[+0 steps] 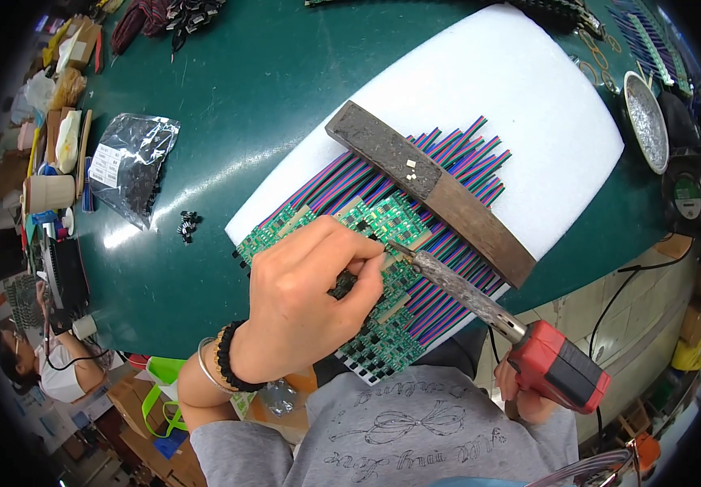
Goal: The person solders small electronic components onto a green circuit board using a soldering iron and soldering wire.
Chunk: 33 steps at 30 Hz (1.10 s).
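My left hand [306,284], with a dark beaded band and a bangle at the wrist, is closed in a pinch over the green circuit boards [387,217]. Whatever its fingertips hold is too small or hidden to name. In my right hand [526,398] is a red and black soldering gun [561,365]; its grey barrel slants up to the left, the tip beside my left fingertips at a board. Multicoloured wires [342,180] run from the boards beneath a dark wood bar [427,191], which lies across them. My left hand hides some boards.
A white foam sheet [513,73] lies under the boards on the green table [253,81]. To the left are a plastic bag of dark parts [133,166] and loose black connectors [189,226]. A metal bowl [647,122] stands far right. A person [62,365] sits at lower left.
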Tool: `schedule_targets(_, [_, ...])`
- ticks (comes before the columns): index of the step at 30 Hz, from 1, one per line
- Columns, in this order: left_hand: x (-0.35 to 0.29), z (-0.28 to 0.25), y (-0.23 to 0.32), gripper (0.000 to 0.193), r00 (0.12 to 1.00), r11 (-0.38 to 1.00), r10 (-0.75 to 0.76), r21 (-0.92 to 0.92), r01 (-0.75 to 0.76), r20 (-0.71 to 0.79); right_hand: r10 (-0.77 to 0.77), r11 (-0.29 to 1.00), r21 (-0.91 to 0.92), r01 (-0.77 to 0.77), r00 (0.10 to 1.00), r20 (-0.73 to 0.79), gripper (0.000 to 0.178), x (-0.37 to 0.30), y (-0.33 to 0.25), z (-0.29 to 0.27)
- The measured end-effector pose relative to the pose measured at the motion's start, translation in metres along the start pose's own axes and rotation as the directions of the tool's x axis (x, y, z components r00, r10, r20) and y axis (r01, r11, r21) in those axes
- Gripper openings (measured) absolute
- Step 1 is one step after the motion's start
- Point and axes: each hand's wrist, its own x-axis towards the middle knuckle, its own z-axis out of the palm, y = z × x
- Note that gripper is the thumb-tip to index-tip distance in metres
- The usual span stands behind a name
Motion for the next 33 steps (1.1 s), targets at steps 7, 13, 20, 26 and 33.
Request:
schedule_targets(7, [0.000,-0.004,0.000,0.012,1.000,1.000,-0.008,-0.010,0.008,-0.002,-0.117,0.976,-0.198,0.095,0.987,-0.105,0.038,-0.022,0.013,-0.023])
schedule_targets(13, [0.002,-0.003,0.001,0.012,1.000,1.000,-0.006,-0.014,0.006,0.003,-0.151,0.989,0.010,0.151,0.987,0.048,0.009,-0.022,0.021,-0.029])
schedule_targets(20, [0.000,-0.002,0.000,0.011,1.000,1.000,0.000,-0.008,0.000,-0.012,-0.264,0.949,0.218,0.228,0.952,0.154,0.037,0.025,-0.003,0.006])
schedule_targets(26, [-0.001,0.001,-0.002,0.009,0.999,1.000,0.022,-0.007,-0.023,-0.045,-0.409,0.913,0.113,0.393,0.865,0.290,0.078,0.031,0.000,0.008])
schedule_targets(33, [-0.002,0.001,0.000,0.009,0.997,0.999,0.046,0.001,-0.046,-0.066,-0.383,0.912,0.174,0.371,0.923,0.036,0.073,0.018,-0.014,0.029])
